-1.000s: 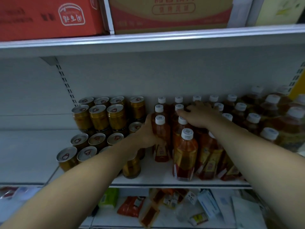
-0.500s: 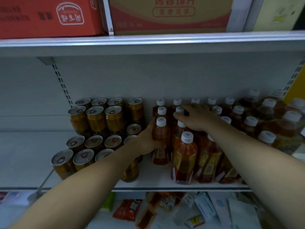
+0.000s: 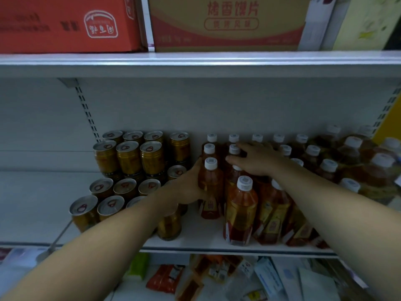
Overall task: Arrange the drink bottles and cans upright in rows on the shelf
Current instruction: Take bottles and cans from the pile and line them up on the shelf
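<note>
Amber tea bottles with white caps stand upright in rows on the white shelf [image 3: 208,240]. My left hand [image 3: 186,187] grips the side of one tea bottle [image 3: 211,185] in the leftmost row. My right hand [image 3: 255,158] lies on the caps and shoulders of the bottles in the row beside it, fingers spread toward a cap [image 3: 234,149]. A front bottle [image 3: 239,213] stands alone near the shelf edge. Gold cans [image 3: 128,157] with silver lids stand stacked in two tiers to the left.
Larger pale-tea bottles [image 3: 377,170] fill the right end of the shelf. Red and tan cartons [image 3: 227,22] sit on the shelf above. Loose snack packets [image 3: 165,279] lie on the lower shelf. A bare shelf section [image 3: 36,203] lies left of the cans.
My right hand has slid slightly toward me and left over the bottle caps. My left hand stays on the same bottle, and the view has tilted up a little.
</note>
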Demonstrator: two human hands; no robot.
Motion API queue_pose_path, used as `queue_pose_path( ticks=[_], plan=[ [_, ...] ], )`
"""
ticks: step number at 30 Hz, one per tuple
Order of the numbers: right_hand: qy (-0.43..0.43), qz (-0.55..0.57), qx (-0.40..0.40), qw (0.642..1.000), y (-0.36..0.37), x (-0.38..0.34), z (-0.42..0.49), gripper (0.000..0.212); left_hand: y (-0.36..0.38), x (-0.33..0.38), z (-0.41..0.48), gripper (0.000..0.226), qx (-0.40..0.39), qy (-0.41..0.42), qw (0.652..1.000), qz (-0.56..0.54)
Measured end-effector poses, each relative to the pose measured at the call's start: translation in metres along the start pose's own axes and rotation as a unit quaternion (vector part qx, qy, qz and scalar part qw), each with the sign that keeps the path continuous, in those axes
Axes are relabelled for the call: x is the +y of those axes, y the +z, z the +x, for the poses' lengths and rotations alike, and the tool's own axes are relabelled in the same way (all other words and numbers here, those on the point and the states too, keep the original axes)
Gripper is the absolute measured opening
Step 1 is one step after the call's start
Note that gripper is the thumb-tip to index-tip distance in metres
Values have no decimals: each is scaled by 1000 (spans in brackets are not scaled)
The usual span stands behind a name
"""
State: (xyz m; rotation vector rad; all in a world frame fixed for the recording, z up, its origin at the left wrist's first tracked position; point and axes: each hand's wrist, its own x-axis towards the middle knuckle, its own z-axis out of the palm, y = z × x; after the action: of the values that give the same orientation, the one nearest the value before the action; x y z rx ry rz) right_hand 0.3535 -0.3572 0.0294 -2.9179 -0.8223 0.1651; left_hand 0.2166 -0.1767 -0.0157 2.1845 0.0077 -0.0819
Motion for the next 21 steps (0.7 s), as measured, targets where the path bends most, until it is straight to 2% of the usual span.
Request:
queue_pose_path(
  ticks=[2, 4, 5, 8, 10, 11, 13, 17, 19, 21],
  plan=[
    [-7, -17, -1, 1000, -7, -8, 3, 96, -17, 11, -12, 102, 23, -27, 999, 33],
    [-30, -16, 29, 999, -17, -25, 10, 102, -38, 15, -25, 89, 86, -50, 991, 93],
    [-43, -8, 46, 998, -22, -36, 11, 97, -51, 14, -33, 84, 110, -52, 985, 120],
    [-103, 28, 90, 990, -30, -76, 14, 86, -87, 7, -60, 64, 183, -43, 972, 139],
    [-136, 66, 111, 982, -30, -110, 13, 85, -114, -5, -75, 35, 222, -6, 964, 148],
    [-147, 84, 114, 979, -29, -127, 13, 84, -126, -11, -82, 25, 233, 8, 962, 138],
    [-146, 118, 109, 976, -22, -158, 16, 83, -150, -31, -88, 22, 273, -3, 957, 97],
    [-69, 162, 99, 979, 3, -194, 34, 90, -178, -64, -91, 33, 354, -16, 932, -81],
    [-11, 220, 78, 972, 21, -200, 42, 95, -186, -78, -86, 34, 350, -38, 925, -142],
    [35, 315, 47, 947, 38, -205, 47, 100, -189, -87, -78, 29, 325, -34, 926, -192]
  ],
)
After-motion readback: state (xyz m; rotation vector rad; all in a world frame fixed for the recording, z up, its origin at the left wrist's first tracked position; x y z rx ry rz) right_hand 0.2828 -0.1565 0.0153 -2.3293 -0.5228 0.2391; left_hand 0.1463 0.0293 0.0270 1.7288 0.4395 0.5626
